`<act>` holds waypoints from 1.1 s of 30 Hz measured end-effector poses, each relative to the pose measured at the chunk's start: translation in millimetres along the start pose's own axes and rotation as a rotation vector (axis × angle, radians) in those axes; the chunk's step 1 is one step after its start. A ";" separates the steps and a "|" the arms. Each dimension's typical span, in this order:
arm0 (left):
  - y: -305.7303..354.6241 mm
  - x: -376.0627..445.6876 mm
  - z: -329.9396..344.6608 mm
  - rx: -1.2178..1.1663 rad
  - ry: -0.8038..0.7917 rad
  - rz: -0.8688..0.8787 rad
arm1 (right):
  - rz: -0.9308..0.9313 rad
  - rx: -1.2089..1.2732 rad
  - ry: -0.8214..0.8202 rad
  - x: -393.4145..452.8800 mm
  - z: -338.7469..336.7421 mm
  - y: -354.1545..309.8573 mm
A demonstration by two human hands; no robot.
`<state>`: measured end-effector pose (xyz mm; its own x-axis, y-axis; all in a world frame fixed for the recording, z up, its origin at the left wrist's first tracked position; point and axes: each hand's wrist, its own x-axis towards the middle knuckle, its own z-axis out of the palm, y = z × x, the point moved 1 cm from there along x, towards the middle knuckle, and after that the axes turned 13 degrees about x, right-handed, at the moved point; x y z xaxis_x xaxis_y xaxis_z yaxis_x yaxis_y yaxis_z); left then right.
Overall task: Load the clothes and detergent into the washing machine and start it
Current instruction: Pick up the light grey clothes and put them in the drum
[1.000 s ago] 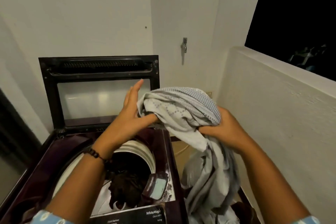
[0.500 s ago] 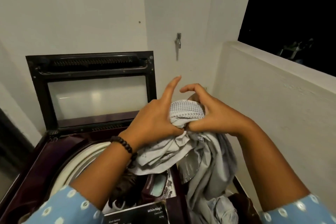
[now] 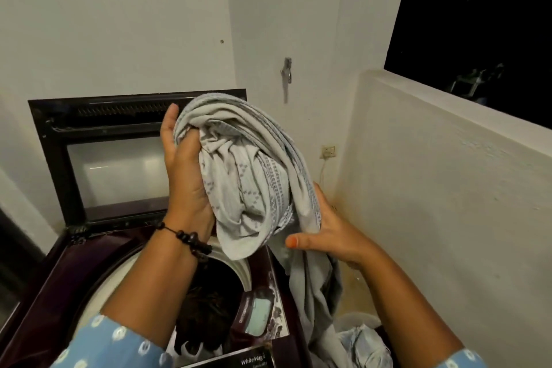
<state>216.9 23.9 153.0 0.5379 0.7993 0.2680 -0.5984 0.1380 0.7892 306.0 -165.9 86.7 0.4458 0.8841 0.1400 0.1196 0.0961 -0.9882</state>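
Right hand (image 3: 324, 234) is flat and open under the grey cloth (image 3: 248, 176), propping its weight, while the tail hangs beside the washing machine (image 3: 98, 260). Left hand (image 3: 185, 173) grips the bundle's far side, probably to steer it over the open drum (image 3: 215, 302), lid (image 3: 119, 158) up behind.

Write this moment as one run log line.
left hand: grips cloth | right hand: supports cloth | washer: lid open
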 end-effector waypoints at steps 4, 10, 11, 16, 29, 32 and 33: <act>-7.6 -7.6 -5.1 0.035 0.097 -0.003 | -0.044 0.101 0.023 9.8 13.6 -0.6; -30.3 -37.3 -26.5 0.297 -0.046 -0.081 | -0.140 0.160 0.290 11.9 -0.1 2.8; -27.5 -35.5 -36.4 0.338 -0.118 -0.124 | -0.157 0.109 0.303 11.3 -8.1 -2.3; 18.2 -31.8 -36.3 1.024 -0.537 0.109 | -0.226 -0.367 0.184 12.3 -32.5 -39.1; 11.1 -31.6 25.3 1.413 -0.845 0.328 | -0.140 -0.412 -0.023 11.3 -20.1 -69.5; 19.0 -22.8 20.0 1.155 -0.738 0.270 | -0.049 -0.255 0.005 1.1 -35.0 -48.3; 22.6 -18.1 18.4 1.044 -0.694 0.258 | -0.012 -0.192 0.020 -2.5 -38.3 -40.6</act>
<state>204.6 1.8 176.1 0.8606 0.2193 0.4596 -0.1530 -0.7496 0.6440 334.0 -189.6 129.0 0.4604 0.8741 0.1546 0.2915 0.0157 -0.9565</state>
